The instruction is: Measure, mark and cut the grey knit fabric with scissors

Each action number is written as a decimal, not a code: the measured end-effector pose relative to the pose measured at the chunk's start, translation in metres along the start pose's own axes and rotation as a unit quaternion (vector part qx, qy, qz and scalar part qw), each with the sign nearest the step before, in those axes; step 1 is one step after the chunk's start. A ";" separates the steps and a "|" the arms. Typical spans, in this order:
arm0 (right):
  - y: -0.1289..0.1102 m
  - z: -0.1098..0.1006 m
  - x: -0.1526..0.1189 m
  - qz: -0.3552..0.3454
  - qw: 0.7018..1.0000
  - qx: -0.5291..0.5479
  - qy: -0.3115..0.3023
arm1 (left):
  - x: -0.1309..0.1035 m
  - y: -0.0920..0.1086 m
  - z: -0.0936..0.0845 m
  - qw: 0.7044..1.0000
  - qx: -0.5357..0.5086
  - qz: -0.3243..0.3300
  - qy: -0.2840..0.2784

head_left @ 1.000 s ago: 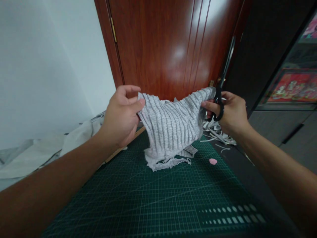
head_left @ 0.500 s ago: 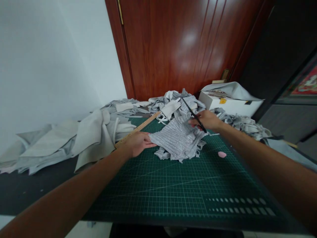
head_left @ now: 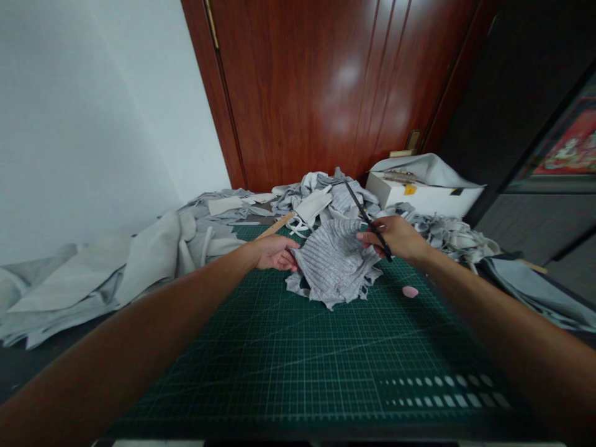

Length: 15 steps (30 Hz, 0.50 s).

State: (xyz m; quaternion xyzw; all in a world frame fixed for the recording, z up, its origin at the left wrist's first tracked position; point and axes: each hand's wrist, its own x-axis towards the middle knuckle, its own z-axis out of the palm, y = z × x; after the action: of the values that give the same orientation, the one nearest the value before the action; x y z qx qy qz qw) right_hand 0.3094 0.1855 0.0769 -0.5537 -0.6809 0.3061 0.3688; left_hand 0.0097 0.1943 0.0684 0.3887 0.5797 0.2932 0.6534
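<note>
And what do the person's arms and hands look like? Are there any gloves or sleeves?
No gloves! The left hand and right hand are bare. No sleeve, watch or bracelet shows on the left arm or right arm. The fingers are too small to check for rings.

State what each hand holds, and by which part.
Left hand: gray ribbed fabric, by its left corner. Right hand: black scissors, near the handle end, also touching the fabric.
</note>
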 end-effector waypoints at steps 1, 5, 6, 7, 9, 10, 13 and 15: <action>0.001 -0.003 -0.001 0.004 1.000 0.001 0.002 | -0.002 0.005 0.003 1.000 -0.004 0.018 -0.011; 0.002 -0.016 0.005 0.029 1.000 0.006 0.001 | -0.022 0.046 0.007 0.987 -0.064 0.132 -0.057; 0.001 -0.020 0.008 0.034 0.999 0.009 0.000 | -0.029 0.060 0.006 0.981 -0.086 0.166 -0.057; 0.000 -0.024 0.011 0.036 0.999 0.012 -0.001 | -0.036 0.075 0.004 0.976 -0.101 0.186 -0.059; -0.004 -0.032 0.018 0.038 0.999 0.020 -0.005 | -0.049 0.103 -0.001 0.958 -0.141 0.245 -0.052; -0.006 -0.036 0.021 0.040 0.999 0.024 -0.011 | -0.056 0.116 -0.004 0.943 -0.174 0.281 -0.046; -0.008 -0.048 0.029 0.060 0.997 0.038 -0.029 | -0.072 0.141 -0.017 0.903 -0.239 0.358 -0.002; -0.007 -0.052 0.030 0.072 0.996 0.044 -0.027 | -0.082 0.148 -0.024 0.878 -0.269 0.394 0.043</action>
State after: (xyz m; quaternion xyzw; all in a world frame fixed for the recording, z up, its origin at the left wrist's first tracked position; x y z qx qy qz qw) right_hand 0.3463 0.2137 0.1155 -0.5762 -0.6351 0.3763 0.3508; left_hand -0.0167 0.2079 0.2366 0.3817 0.3047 0.6873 0.5377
